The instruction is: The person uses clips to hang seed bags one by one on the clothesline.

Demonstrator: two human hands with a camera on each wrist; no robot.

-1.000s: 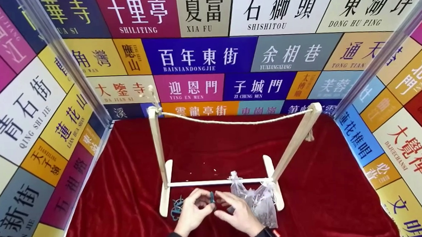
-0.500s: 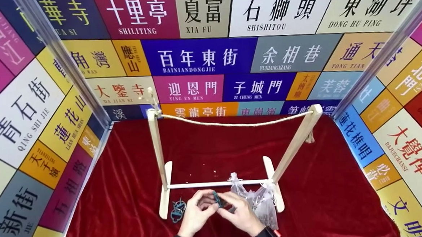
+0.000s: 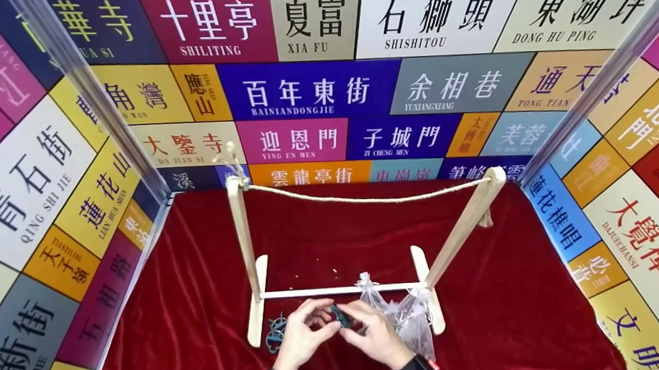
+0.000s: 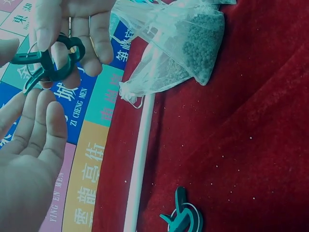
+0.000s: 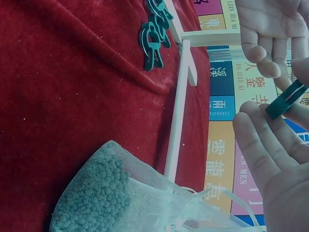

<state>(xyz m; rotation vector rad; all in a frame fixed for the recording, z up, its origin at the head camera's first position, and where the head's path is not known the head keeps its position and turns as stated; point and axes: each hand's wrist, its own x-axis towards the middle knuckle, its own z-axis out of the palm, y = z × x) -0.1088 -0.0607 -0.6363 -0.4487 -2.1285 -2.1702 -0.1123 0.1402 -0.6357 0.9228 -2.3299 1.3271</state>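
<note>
Both hands meet in front of the wooden frame's low crossbar, with a dark green plastic spring clip point(image 3: 341, 316) between their fingertips. My left hand point(image 3: 305, 334) pinches the clip's two handle ends; in the left wrist view the clip point(image 4: 50, 65) has rounded jaws and a thin wire ring. My right hand point(image 3: 375, 333) holds its jaw side between thumb and fingers. In the right wrist view the clip point(image 5: 285, 100) shows edge-on beside the right fingers point(image 5: 256, 140). More green clips point(image 3: 276, 333) lie on the red cloth left of the left hand.
Sheer white drawstring bags point(image 3: 415, 330) filled with small granules lie right of the right hand, against the crossbar point(image 3: 312, 292). A sagging rope point(image 3: 364, 200) spans the frame's two wooden posts point(image 3: 243, 240). Sign-printed panels surround the red velvet cloth point(image 3: 499, 311).
The right hand has come in to the left, and its fingers now close on the clip. The clip has turned and tilted between the hands. The head view has shifted slightly.
</note>
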